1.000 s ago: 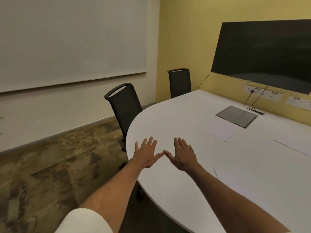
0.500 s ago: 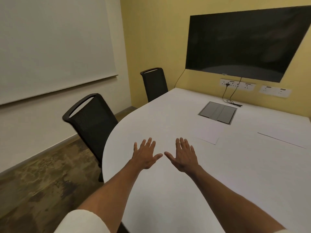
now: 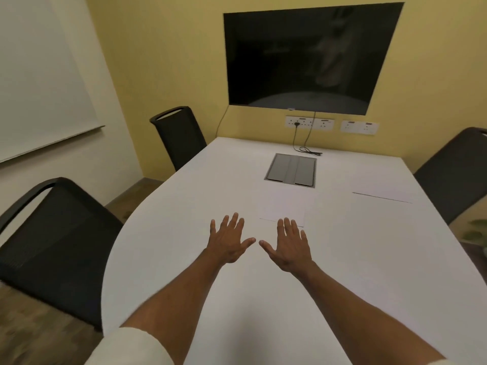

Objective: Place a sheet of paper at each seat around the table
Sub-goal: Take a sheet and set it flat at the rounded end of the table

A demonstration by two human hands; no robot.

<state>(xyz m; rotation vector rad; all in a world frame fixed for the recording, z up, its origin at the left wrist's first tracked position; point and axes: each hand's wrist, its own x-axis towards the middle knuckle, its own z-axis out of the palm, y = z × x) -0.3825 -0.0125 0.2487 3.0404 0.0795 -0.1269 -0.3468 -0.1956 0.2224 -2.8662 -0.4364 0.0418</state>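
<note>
- The nearest sheet of paper (image 3: 283,206) lies flat on the white table (image 3: 171,259), between the grey floor-box lid (image 3: 291,170) and your hands; it sits toward the middle of the table rather than in front of any chair, so I judge it not yet placed at a seat.
- A second sheet (image 3: 379,184) lies to the right of that lid, close to the right-hand chair (image 3: 453,175); that seat looks served.
- Your right hand (image 3: 288,246) is spread flat and holds nothing; its fingertips (image 3: 287,223) overlap the near edge of the first sheet, though whether they press it I cannot tell.
- Your left hand (image 3: 229,239) is likewise splayed and empty, just on the near side of the sheet and apart from it.
- Risk: white paper on a white top barely shows. You could misjudge the edge and push the sheet toward the lid instead of lifting it.
- Risk: a flat palm gives no purchase. Dragging the sheet on the smooth top may crease it or send it skating past the seat.
- Risk: the two chairs left of the lid, the far chair (image 3: 181,138) and the near chair (image 3: 55,248), show no paper before them, and only one loose sheet is in sight. You may run short; no spare stack is visible.
- Risk: the black cable (image 3: 307,150) trails beyond the lid; a sheet slid that way could snag on it.
</note>
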